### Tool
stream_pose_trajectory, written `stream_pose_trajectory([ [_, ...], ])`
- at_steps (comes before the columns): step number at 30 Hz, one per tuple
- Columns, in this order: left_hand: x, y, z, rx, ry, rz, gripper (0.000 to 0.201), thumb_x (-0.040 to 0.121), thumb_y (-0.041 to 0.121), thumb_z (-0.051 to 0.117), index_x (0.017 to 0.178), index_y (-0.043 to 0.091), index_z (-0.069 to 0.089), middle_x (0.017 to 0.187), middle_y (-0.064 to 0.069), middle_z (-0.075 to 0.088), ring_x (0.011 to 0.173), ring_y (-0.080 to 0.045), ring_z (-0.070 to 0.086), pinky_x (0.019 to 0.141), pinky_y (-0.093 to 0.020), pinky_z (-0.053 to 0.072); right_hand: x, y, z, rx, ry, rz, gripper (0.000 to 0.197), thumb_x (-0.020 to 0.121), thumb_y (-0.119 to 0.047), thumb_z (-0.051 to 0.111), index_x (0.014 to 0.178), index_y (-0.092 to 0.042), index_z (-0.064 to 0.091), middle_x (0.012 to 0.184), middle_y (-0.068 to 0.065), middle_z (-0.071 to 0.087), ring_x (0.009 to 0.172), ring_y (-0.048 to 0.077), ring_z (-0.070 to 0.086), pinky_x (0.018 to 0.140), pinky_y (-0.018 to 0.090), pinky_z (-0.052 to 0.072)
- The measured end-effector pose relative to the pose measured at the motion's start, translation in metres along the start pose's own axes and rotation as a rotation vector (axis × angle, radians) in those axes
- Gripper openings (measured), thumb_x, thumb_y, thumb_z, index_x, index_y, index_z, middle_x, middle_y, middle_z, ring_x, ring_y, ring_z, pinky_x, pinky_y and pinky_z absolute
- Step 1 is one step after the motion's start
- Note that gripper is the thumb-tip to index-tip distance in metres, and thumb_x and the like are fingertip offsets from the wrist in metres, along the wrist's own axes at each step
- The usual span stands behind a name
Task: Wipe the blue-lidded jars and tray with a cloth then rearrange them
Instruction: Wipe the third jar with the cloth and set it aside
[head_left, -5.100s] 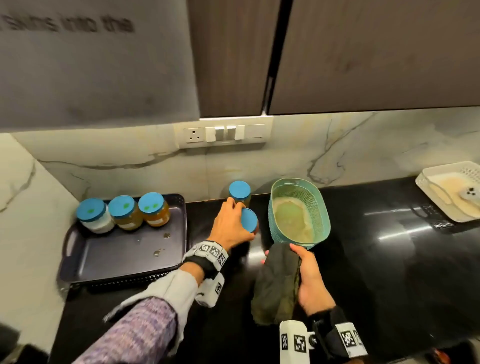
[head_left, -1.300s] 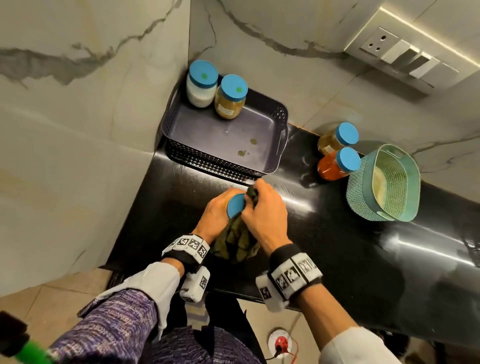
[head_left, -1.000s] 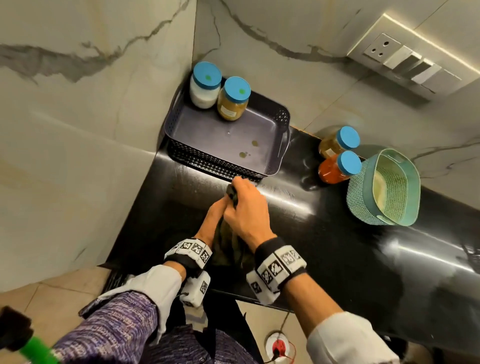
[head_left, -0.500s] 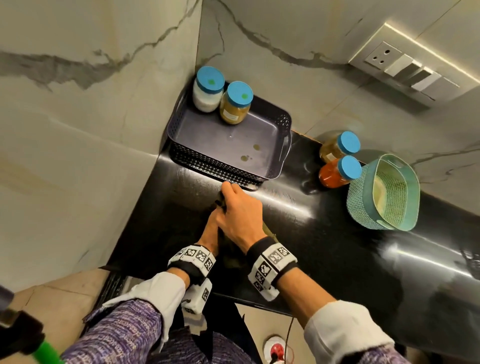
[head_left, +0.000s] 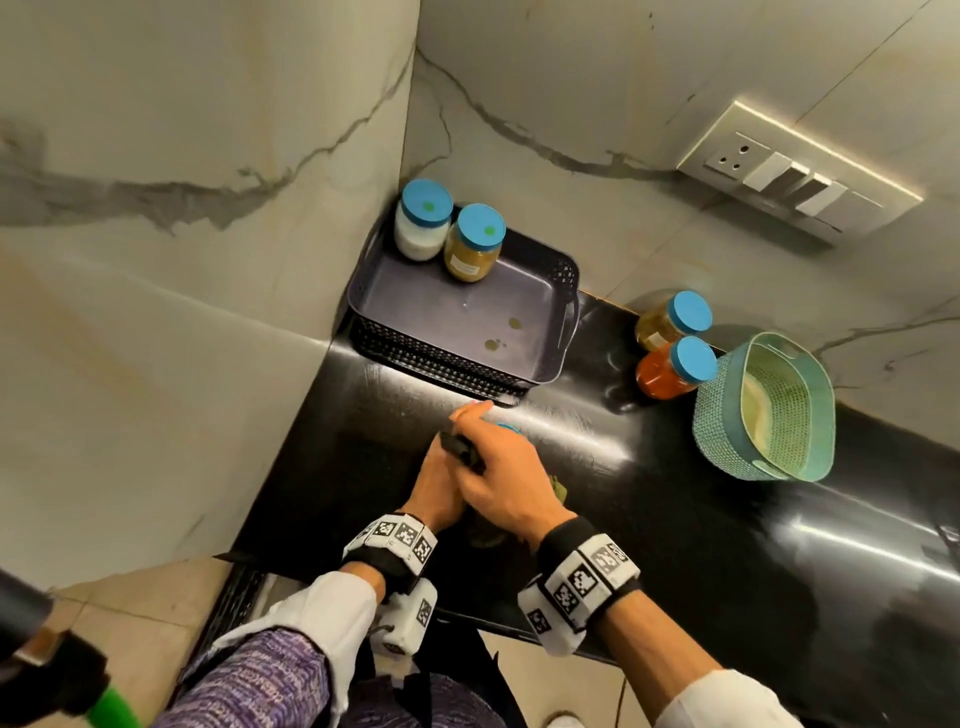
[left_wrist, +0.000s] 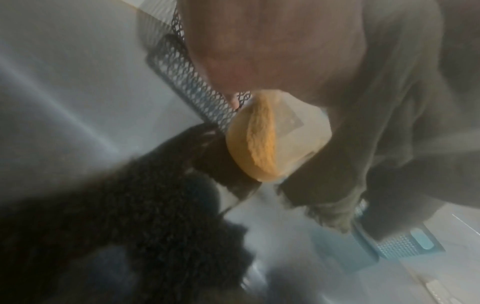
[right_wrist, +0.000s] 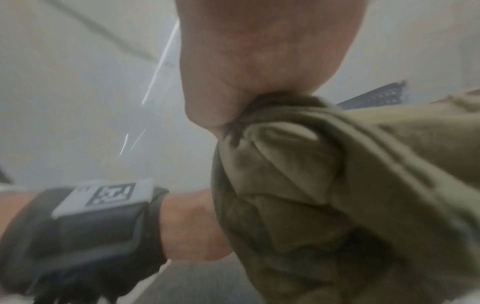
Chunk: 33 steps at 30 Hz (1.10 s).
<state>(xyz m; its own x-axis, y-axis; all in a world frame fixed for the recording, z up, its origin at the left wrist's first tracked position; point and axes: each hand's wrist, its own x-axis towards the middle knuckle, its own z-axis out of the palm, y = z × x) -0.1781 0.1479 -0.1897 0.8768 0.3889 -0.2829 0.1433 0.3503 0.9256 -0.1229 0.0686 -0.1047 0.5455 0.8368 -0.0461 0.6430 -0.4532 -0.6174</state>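
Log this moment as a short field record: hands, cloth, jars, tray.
left hand: holds a jar with orange contents
right hand: grips the olive cloth, wrapped on that jar
jars in tray: two, white and mustard, at the far left corner
jars on counter: two, amber and red-orange, beside the teal basket
tray: stains on its floor

Black counter (head_left: 649, 519) bears tray (head_left: 447, 358), two jars (head_left: 670, 322), basket (head_left: 722, 431).

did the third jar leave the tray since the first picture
Yes. Only two jars stand in the tray now; the left hand holds the third over the counter, nearer than the tray.
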Motion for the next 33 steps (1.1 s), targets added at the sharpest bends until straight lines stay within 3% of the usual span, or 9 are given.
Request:
stream_pose_trajectory([
  [3,0.003,0.010,-0.012,0.510,-0.008,0.233,0.057,0.104,0.032,0.051,0.156,0.010,0.043,0.158,-0.009,0.050,0.148,-0.016,0.048,0.124,-0.044,0.038,0.000,0.008,-0.010,0.172,0.210,0.173,0.018,0.093,-0.023,0.070,0.089,-0.025,0.053,0.072,-0.009,0.058,0.068,0.016,0.055,0.066,0.046,0.049],
  [7,-0.014,0.024,-0.025,0.878,-0.104,0.299,0.093,0.089,0.055,0.061,0.164,0.012,0.027,0.170,-0.006,0.029,0.159,-0.018,0.024,0.129,-0.040,0.020,0.003,0.003,-0.028,0.314,0.373,0.208,0.024,0.093,-0.028,0.071,0.082,-0.016,0.053,0.067,-0.005,0.053,0.064,0.017,0.049,0.065,0.048,0.048],
  [13,-0.026,0.071,0.000,0.296,-0.010,0.032,0.046,0.115,0.044,0.026,0.101,0.013,0.057,0.087,-0.010,0.067,0.073,-0.010,0.069,0.065,-0.025,0.059,0.009,-0.050,-0.028,0.152,0.373,0.043,0.020,0.090,-0.028,0.061,0.081,-0.017,0.047,0.071,-0.006,0.052,0.065,0.019,0.048,0.058,0.038,0.042],
  [16,-0.028,0.087,-0.006,0.032,-0.151,-0.142,0.007,0.107,0.034,0.056,0.112,0.034,0.061,0.109,0.003,0.067,0.098,0.000,0.063,0.089,-0.018,0.054,0.009,-0.061,-0.031,0.086,0.386,-0.012,0.018,0.088,-0.025,0.064,0.083,-0.020,0.047,0.073,-0.007,0.051,0.065,0.017,0.047,0.058,0.033,0.039],
  [18,-0.013,0.076,-0.005,0.011,-0.193,-0.175,0.058,0.105,0.004,0.058,0.111,0.062,0.055,0.108,0.034,0.061,0.096,0.021,0.059,0.103,-0.011,0.045,0.006,-0.068,-0.028,-0.028,0.339,-0.090,0.021,0.086,-0.021,0.072,0.086,-0.018,0.051,0.076,-0.002,0.057,0.066,0.020,0.050,0.059,0.033,0.040],
  [21,-0.013,0.073,-0.003,-0.039,-0.145,-0.049,0.027,0.115,0.028,0.039,0.129,0.017,0.059,0.109,-0.002,0.067,0.096,-0.008,0.069,0.099,-0.035,0.054,0.010,-0.054,-0.021,0.026,0.378,0.020,0.025,0.085,-0.018,0.073,0.083,-0.022,0.049,0.072,-0.007,0.054,0.064,0.019,0.048,0.059,0.033,0.038],
  [23,-0.016,0.077,-0.002,0.473,-0.054,0.143,0.042,0.108,0.031,0.053,0.137,0.001,0.055,0.110,-0.007,0.066,0.102,-0.024,0.067,0.092,-0.040,0.057,0.020,-0.033,-0.020,0.156,0.430,0.189,0.028,0.089,-0.018,0.070,0.079,-0.023,0.044,0.066,-0.008,0.050,0.062,0.017,0.045,0.059,0.035,0.035],
  [27,-0.020,0.062,-0.012,0.964,-0.289,0.451,0.076,0.087,0.039,0.063,0.157,0.017,0.043,0.157,-0.005,0.048,0.149,-0.023,0.041,0.122,-0.047,0.031,0.034,-0.003,-0.024,-0.041,0.351,0.373,0.025,0.091,-0.023,0.067,0.081,-0.020,0.044,0.072,-0.002,0.060,0.072,0.031,0.056,0.062,0.034,0.032],
  [33,-0.006,0.039,-0.010,0.678,-0.170,0.260,0.078,0.072,0.025,0.077,0.145,0.030,0.048,0.139,0.009,0.060,0.128,-0.003,0.056,0.107,-0.018,0.045,0.016,0.016,-0.018,-0.240,0.223,0.327,0.021,0.086,-0.025,0.066,0.083,-0.020,0.045,0.081,0.007,0.066,0.077,0.039,0.063,0.059,0.036,0.032],
])
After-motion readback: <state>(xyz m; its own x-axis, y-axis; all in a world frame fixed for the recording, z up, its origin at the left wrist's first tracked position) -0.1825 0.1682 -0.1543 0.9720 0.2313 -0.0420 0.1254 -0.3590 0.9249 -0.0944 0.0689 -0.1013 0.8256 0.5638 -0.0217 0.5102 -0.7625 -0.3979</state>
